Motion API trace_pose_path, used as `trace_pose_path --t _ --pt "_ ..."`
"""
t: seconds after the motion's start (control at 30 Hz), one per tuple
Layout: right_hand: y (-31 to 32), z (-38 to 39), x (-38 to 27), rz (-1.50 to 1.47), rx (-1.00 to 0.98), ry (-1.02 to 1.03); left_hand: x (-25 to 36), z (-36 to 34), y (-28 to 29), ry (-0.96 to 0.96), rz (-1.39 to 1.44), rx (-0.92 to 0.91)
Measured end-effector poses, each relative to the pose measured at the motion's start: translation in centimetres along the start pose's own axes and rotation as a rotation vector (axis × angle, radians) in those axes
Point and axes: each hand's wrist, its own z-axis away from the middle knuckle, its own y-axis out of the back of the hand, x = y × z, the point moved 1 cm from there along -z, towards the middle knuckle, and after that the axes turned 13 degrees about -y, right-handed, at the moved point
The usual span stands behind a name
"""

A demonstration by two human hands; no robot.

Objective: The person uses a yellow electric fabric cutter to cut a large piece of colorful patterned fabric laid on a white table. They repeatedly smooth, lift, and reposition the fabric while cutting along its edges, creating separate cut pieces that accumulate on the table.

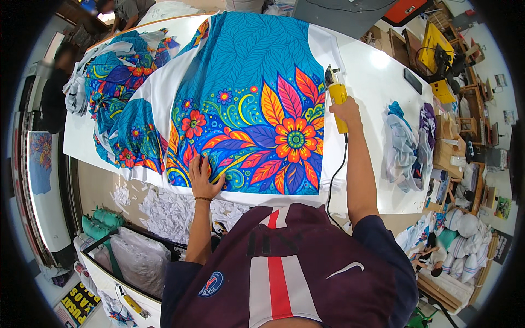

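Left hand (pixel 203 176) lies flat on blue floral printed fabric (pixel 249 104); right hand (pixel 345 112), farther, grips yellow electric cutter (pixel 337 98) at fabric's right edge, pointing away.

A textile cutting workshop: printed fabric (pixel 246 104) on a long cutting table (pixel 383 82), paper scraps (pixel 169 210) on the floor.

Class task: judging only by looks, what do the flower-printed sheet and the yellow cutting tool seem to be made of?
Printed sheet: probably thin woven or knit cloth, matte; it lies limp and its offcuts crumple softly. Yellow cutting tool, gripped by the right hand: likely moulded plastic, smooth and slightly glossy, with a darker, perhaps metal, head. The left hand presses the cloth flat.
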Motion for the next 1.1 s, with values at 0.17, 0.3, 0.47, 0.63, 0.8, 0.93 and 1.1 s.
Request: trace_pose_path --t 0.17,0.3,0.47,0.63,0.8,0.93,1.1 --pt "1.0 -3.1 -2.9 -0.009 0.019 -0.001 -0.2 0.1 -0.1 -0.001 0.013 0.000" --pt "1.3 -5.6 -5.0 -0.034 0.001 0.017 -0.3 0.1 -0.1 -0.012 -0.006 0.006" --pt "1.1 -7.3 -5.1 -0.103 0.010 0.067 2.0 -4.2 -1.6 0.018 -0.001 0.090" --pt "-0.6 -7.4 -0.6 -0.276 -0.027 0.202 6.7 -9.8 -4.4 0.177 -0.110 -0.520" --pt "-2.5 -2.8 6.9 -0.371 -0.028 0.181 8.9 -6.6 -1.8 0.167 -0.131 -0.841" --pt "-3.3 4.2 13.5 -0.375 -0.063 0.120 9.3 -0.1 0.3 0.086 -0.112 -0.936" --pt "-4.7 11.9 20.2 -0.454 -0.141 0.075 7.5 3.0 3.3 0.143 0.067 -1.332"
